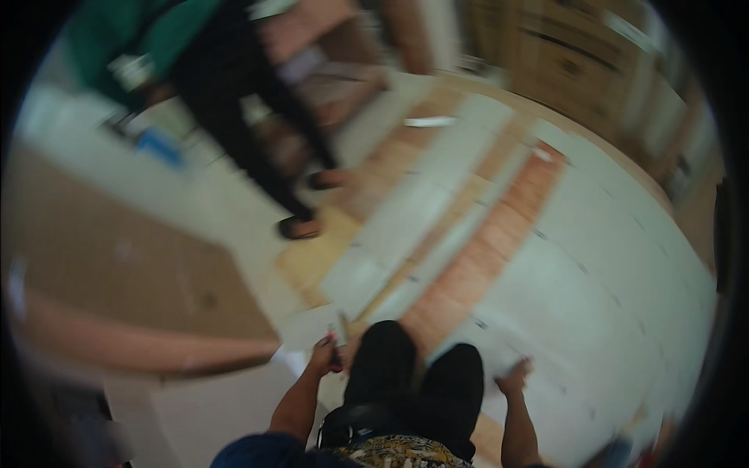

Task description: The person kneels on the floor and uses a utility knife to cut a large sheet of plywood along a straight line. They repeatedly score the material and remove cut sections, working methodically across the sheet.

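Note:
My left hand (pixel 322 356) is closed around a small red-handled tool (pixel 336 355). Motion blur hides the tool's exact kind. It is beside my left knee, close to the edge of a brown-topped table. On the other side of my legs, my right hand (pixel 513 377) hangs with its fingers apart and nothing visible in it. Below that hand lies a broad pale sheet (pixel 577 312) with rows of small dark marks. A reddish-brown strip (pixel 488 246) runs away from my knees between pale panels.
A person in dark trousers (pixel 234 86) and a green top stands at the far left, near the yellowish board (pixel 316 257). The brown tabletop (pixel 117 249) is at the left. Cardboard boxes (pixel 569 66) are stacked at the back right. A small white strip (pixel 430 122) lies farther off.

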The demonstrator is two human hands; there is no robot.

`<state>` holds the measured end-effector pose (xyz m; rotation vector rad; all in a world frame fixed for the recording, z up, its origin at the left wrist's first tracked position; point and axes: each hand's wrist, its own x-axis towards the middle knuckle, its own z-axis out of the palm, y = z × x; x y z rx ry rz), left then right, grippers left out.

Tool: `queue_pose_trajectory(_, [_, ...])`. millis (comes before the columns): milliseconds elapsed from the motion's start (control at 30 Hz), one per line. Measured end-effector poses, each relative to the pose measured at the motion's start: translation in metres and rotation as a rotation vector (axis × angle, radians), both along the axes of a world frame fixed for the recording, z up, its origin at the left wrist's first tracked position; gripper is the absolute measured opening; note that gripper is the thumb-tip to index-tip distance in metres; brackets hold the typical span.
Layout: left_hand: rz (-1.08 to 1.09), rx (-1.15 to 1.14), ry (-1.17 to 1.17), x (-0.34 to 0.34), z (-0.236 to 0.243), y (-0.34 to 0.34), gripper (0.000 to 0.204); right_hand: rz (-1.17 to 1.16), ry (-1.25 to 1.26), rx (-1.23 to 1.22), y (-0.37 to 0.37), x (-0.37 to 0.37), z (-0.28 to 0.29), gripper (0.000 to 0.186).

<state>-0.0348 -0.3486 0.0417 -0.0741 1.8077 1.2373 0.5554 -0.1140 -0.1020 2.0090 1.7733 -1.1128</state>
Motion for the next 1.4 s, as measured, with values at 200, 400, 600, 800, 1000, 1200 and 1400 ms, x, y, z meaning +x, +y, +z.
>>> queue_pose_trajectory(200, [-0.164,0.092,-0.451,0.017,0.034,-0.04,0.027,0.011,-0.06,-0.138,-0.024,-0.006,0.048,0.132])
queue_pose_trajectory(400, [0.107,0.281,-0.584,0.059,-0.006,0.014,0.034,0.17,0.125,-0.042,0.004,0.094,-0.022,0.122])
queue_pose_trajectory(600, [-0.047,0.554,-0.571,0.086,0.001,0.07,0.025,0.27,-0.024,0.232,0.048,0.112,-0.015,0.064])
queue_pose_trajectory(800, [0.027,0.342,-0.609,0.079,0.03,0.002,0.037,0.111,0.19,0.194,-0.011,0.018,0.02,0.051])
queue_pose_trajectory(1000, [0.126,0.373,-0.642,0.083,0.008,-0.009,0.05,0.262,0.257,0.106,-0.022,0.006,0.02,0.042])
queue_pose_trajectory(1200, [0.083,0.266,-0.419,0.055,0.007,-0.032,0.045,0.157,0.291,-0.032,-0.03,-0.005,0.018,0.04])
queue_pose_trajectory(1400, [0.161,0.228,-0.404,0.087,-0.004,-0.018,0.029,0.22,0.189,-0.104,0.012,0.025,0.033,0.049])
